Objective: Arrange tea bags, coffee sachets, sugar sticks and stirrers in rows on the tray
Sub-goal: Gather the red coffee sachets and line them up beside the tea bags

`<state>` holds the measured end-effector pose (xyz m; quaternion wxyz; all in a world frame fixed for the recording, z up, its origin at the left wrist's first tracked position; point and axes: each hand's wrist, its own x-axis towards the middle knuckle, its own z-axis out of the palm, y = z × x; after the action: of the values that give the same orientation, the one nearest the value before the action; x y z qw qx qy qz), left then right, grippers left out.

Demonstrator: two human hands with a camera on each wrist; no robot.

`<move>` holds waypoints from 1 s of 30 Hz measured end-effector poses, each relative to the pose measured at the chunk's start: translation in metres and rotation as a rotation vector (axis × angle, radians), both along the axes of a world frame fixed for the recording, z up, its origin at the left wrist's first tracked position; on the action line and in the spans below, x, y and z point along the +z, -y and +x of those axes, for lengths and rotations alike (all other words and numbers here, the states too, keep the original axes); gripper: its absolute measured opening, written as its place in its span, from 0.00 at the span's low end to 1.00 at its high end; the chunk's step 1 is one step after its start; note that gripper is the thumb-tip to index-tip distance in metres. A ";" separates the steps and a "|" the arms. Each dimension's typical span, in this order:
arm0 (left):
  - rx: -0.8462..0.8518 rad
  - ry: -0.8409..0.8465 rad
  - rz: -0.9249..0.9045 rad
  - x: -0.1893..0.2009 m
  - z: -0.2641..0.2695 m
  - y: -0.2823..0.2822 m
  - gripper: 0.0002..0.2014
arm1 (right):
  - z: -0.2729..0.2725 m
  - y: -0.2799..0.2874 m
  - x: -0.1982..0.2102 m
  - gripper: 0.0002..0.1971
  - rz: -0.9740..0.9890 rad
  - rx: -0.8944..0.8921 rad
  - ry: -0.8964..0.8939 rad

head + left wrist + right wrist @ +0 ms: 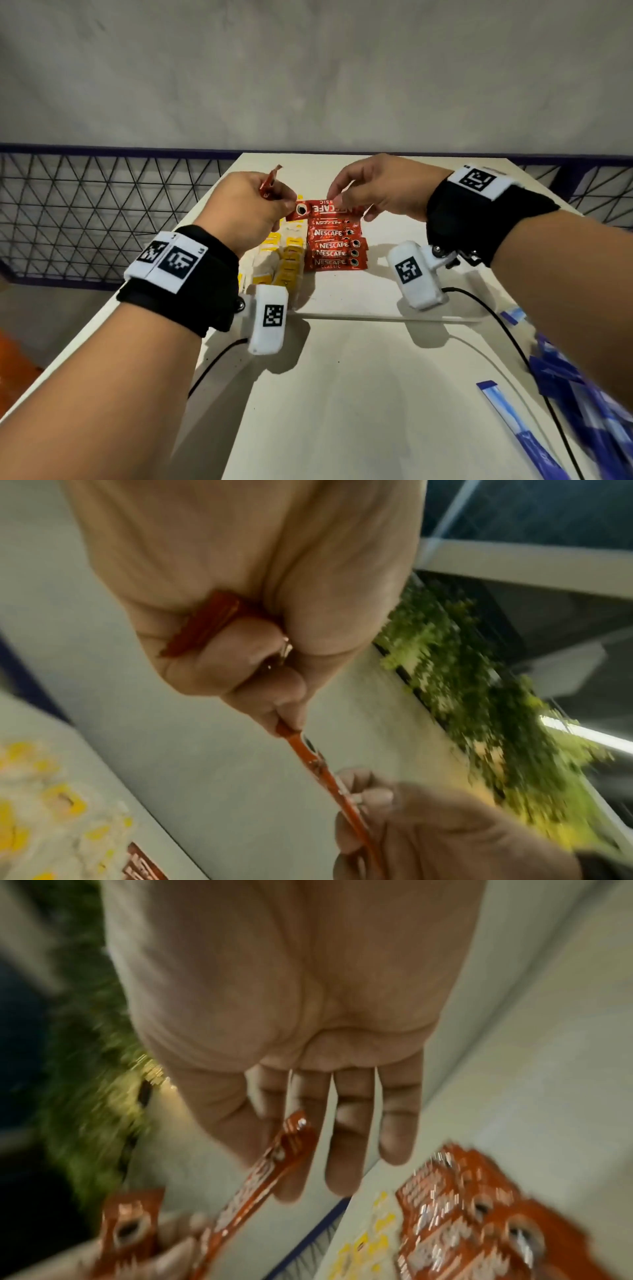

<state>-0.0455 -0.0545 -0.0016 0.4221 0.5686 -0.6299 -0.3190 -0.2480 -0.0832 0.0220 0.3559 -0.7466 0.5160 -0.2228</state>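
Note:
Both hands hold one red coffee sachet (320, 209) flat above the white tray (376, 310). My left hand (289, 205) pinches its left end and also grips spare red sachets (270, 181) in the fist, seen as spare sachets (205, 626) in the left wrist view. My right hand (338, 198) pinches the right end between thumb and forefinger, the other fingers (397, 1123) straight. Under the held sachet lies a row of red sachets (337, 246), with yellow-tagged tea bags (286, 255) to its left.
Blue sugar sticks (568, 387) lie in a loose heap on the white table at the right, one stick (513, 421) apart from them. Camera cables (507, 329) trail across the table. A dark mesh fence (102, 212) stands behind the table's left side.

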 end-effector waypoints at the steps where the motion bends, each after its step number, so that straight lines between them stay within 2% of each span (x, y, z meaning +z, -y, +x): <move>1: 0.000 0.055 -0.018 0.000 -0.002 0.001 0.05 | 0.002 -0.001 0.003 0.03 -0.050 0.019 -0.110; 3: -0.002 0.120 -0.044 -0.001 -0.004 0.003 0.06 | 0.009 -0.003 0.007 0.05 -0.117 0.032 -0.228; 7: -0.002 0.198 -0.078 -0.004 -0.012 0.003 0.07 | 0.017 -0.005 0.008 0.02 -0.214 0.047 -0.337; 11: -0.020 0.131 -0.150 -0.003 -0.014 0.004 0.05 | 0.018 -0.005 0.010 0.03 -0.182 0.058 -0.331; 13: -0.003 -0.004 -0.157 0.000 -0.014 0.004 0.03 | 0.017 -0.003 0.008 0.05 -0.147 0.037 -0.196; 15: -0.019 -0.105 -0.076 0.001 -0.013 0.002 0.11 | 0.015 -0.004 0.007 0.07 -0.021 0.004 0.129; 17: -0.091 -0.051 0.020 0.001 -0.012 -0.001 0.13 | 0.012 -0.008 0.008 0.07 0.122 -0.008 0.386; 19: -0.145 0.022 0.057 0.000 -0.013 -0.004 0.08 | 0.008 -0.009 0.009 0.06 0.184 0.002 0.458; 21: -0.144 0.094 0.047 0.002 -0.012 -0.004 0.03 | 0.002 -0.007 0.009 0.07 0.133 -0.023 0.335; 25: -0.179 0.413 0.039 0.007 -0.010 -0.001 0.02 | -0.004 -0.005 0.010 0.08 -0.211 0.004 -0.153; 30: -0.178 0.554 0.067 0.006 -0.013 0.000 0.05 | 0.009 -0.006 0.000 0.03 -0.254 0.113 -0.462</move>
<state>-0.0582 -0.0549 0.0042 0.1856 0.5903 -0.7575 -0.2080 -0.2388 -0.0773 0.0224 0.1440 -0.8440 0.5089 -0.0894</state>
